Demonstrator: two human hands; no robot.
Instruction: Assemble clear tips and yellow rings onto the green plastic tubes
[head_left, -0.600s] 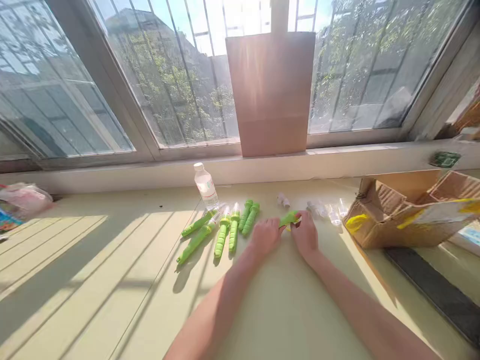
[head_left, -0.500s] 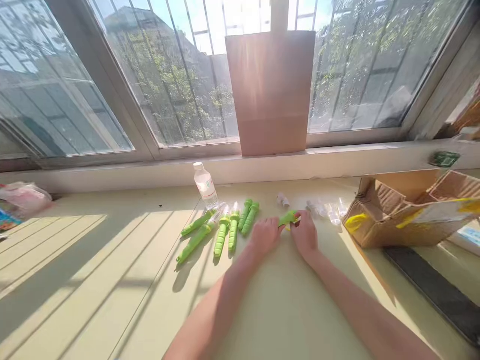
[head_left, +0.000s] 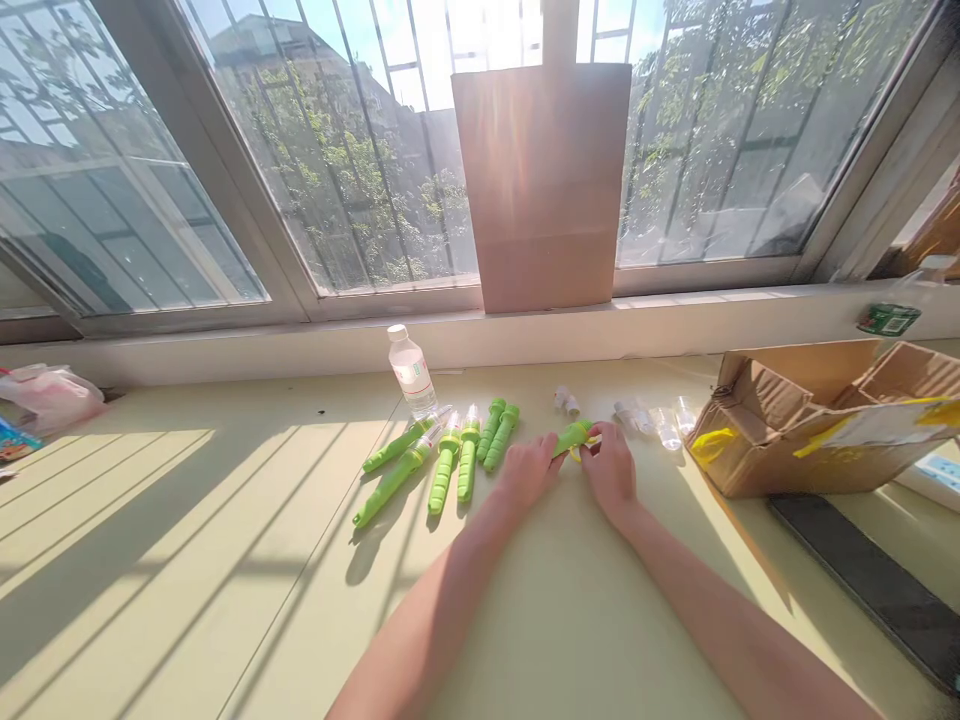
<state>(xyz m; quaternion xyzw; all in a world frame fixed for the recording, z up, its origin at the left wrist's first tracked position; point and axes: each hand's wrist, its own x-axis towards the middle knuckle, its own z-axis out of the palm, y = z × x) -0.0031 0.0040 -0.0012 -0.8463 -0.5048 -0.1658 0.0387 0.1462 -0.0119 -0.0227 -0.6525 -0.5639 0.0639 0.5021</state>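
Observation:
My left hand [head_left: 527,470] is closed around a ridged green tube [head_left: 572,436], whose end points up and to the right. Against that end, my right hand [head_left: 611,470] pinches a small yellow ring [head_left: 576,453]. Left of my hands lie several more green tubes [head_left: 444,475], some with clear tips. Two shorter green pieces [head_left: 501,437] lie side by side nearest my left hand. Beyond my hands is a small clear and white part [head_left: 566,401], and clear plastic caps [head_left: 666,428] lie to the right.
A water bottle [head_left: 412,372] stands behind the green tubes. At the right are an open cardboard box [head_left: 795,450] and a long black object [head_left: 862,580]. A cardboard sheet [head_left: 546,190] leans on the window. A pink plastic bag [head_left: 56,395] lies far left.
Both hands stay in nearly the same place. The green tube in my left hand has shifted slightly, and more of the yellow ring shows by my right fingers.

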